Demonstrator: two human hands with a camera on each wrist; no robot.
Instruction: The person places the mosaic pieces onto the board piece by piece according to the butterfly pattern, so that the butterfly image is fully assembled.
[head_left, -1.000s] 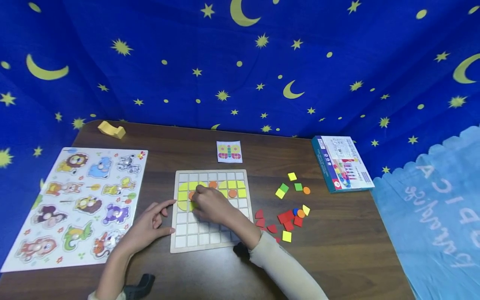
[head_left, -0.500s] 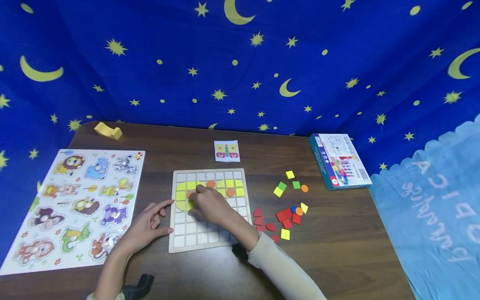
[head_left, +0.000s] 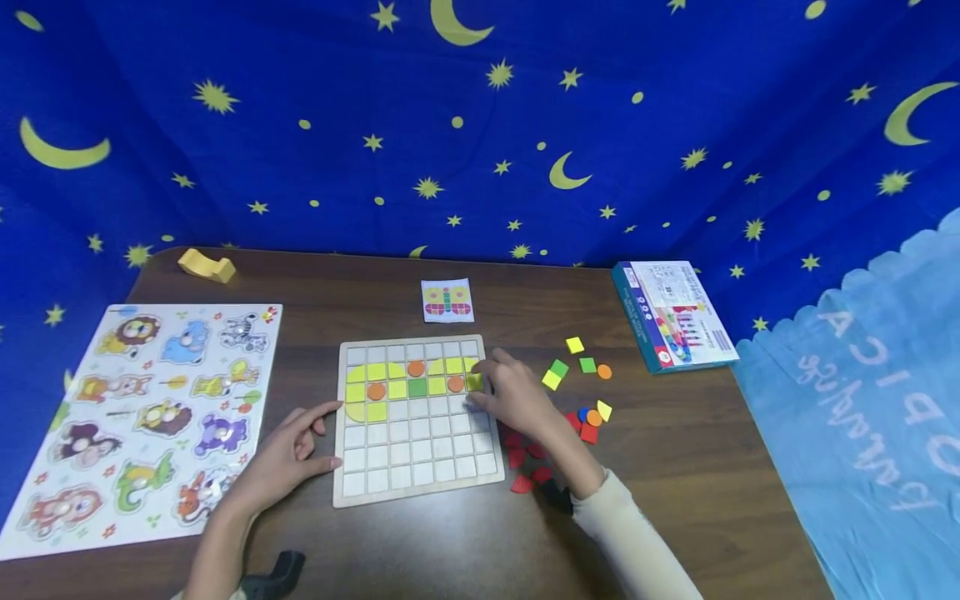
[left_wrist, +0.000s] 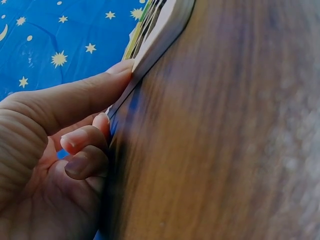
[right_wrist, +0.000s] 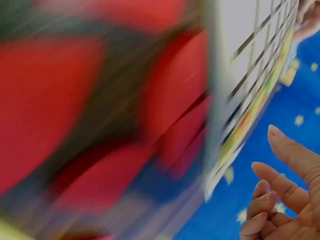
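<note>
A wooden grid board [head_left: 420, 450] lies on the table in the head view. Yellow pieces [head_left: 377, 411], several orange discs [head_left: 376, 391] and one green square [head_left: 417, 387] fill cells in its upper rows. My left hand [head_left: 288, 454] touches the board's left edge with index finger and thumb, its other fingers loosely bent. At the right edge, my right hand [head_left: 517, 396] hovers over a yellow square, partly covering it. In the right wrist view, the right hand's fingers [right_wrist: 287, 190] are apart with nothing between them. Red pieces [right_wrist: 110, 175] blur beside the board there.
Loose red pieces [head_left: 521, 483] and green squares [head_left: 587, 365] lie right of the board. A butterfly pattern card [head_left: 447, 300] lies behind it. An animal puzzle board [head_left: 161, 425] is at left, a box [head_left: 675, 315] at back right, a yellow block [head_left: 206, 265] at back left.
My right hand has moved from the board's left-middle cells to its right edge, uncovering the green square and nearby yellow pieces. The left hand keeps touching the left edge.
</note>
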